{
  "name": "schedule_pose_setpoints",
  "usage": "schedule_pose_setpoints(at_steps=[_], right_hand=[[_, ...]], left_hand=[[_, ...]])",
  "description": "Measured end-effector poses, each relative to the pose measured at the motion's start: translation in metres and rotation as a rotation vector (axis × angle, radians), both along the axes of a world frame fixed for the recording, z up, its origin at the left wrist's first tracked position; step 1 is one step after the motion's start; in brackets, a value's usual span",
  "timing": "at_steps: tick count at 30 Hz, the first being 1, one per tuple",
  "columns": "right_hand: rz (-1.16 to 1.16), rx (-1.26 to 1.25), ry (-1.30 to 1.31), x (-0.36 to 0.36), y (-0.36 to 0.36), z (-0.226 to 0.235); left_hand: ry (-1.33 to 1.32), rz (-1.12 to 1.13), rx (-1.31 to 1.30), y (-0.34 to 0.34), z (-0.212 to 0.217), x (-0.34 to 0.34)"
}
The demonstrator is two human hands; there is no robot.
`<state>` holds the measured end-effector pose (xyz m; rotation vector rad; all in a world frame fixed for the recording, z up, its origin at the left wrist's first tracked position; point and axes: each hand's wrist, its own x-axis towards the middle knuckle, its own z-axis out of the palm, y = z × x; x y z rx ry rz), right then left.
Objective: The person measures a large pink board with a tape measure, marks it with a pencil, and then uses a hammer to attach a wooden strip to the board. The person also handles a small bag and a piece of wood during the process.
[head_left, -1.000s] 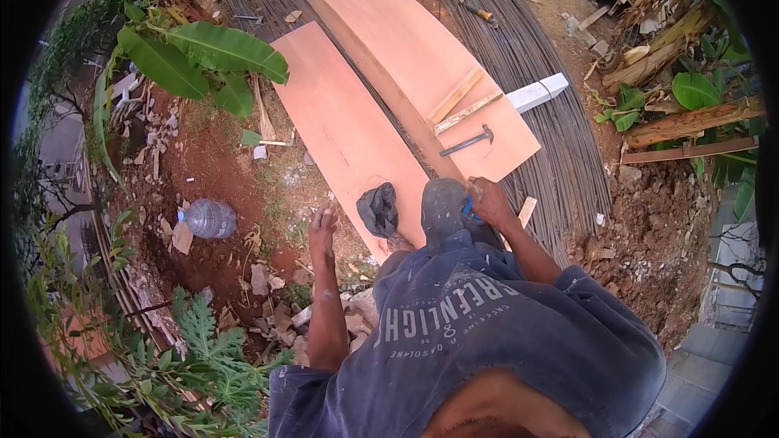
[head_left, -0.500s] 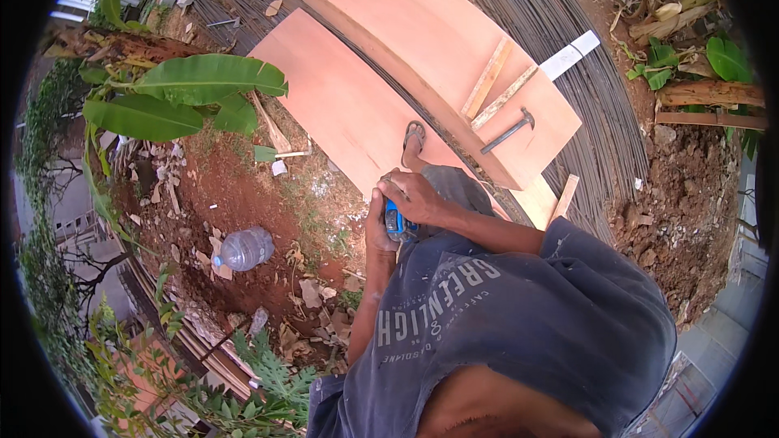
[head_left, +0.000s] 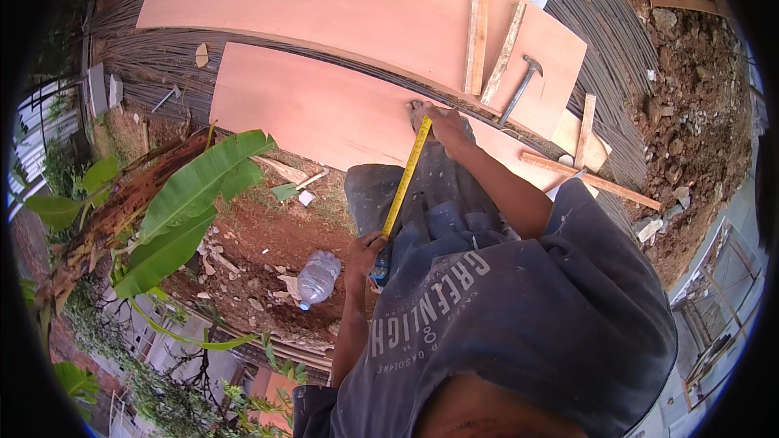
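My left hand point(head_left: 362, 255) is closed around the blue case of a tape measure point(head_left: 381, 264), low in front of my shirt. A length of yellow tape blade point(head_left: 406, 174) runs straight from it, up and to the right over my dark trousers. At the far end of that blade my right hand point(head_left: 446, 126) grips the tip, its fingers bent round it. The right hand is over the near edge of a pinkish plywood sheet point(head_left: 292, 105). My foot beside it is mostly hidden.
Beyond lies a second plywood sheet point(head_left: 341, 0) bearing two wood strips point(head_left: 477, 36) and a hammer point(head_left: 521, 91). Steel rods point(head_left: 604, 40) spread beneath. A clear plastic bottle point(head_left: 319, 277) lies on soil at left, near banana leaves point(head_left: 191, 195). A wood batten point(head_left: 592, 182) lies at right.
My hands were together at the tape measure; now they are apart, with the yellow blade drawn out between them. The right hand moved up and right, the left down. The view has turned.
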<state>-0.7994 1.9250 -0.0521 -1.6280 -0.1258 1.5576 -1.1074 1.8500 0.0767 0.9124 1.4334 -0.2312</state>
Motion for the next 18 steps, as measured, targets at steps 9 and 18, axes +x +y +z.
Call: schedule_pose_setpoints(at_steps=[9, 18], right_hand=[[0.215, -0.402, -0.114, 0.081, -0.001, -0.131], [0.342, -0.842, -1.032, 0.151, 0.047, -0.285]], left_hand=[[0.172, -0.321, -0.116, 0.111, -0.046, -0.033], [0.292, -0.325, -0.183, 0.216, -0.093, -0.061]])
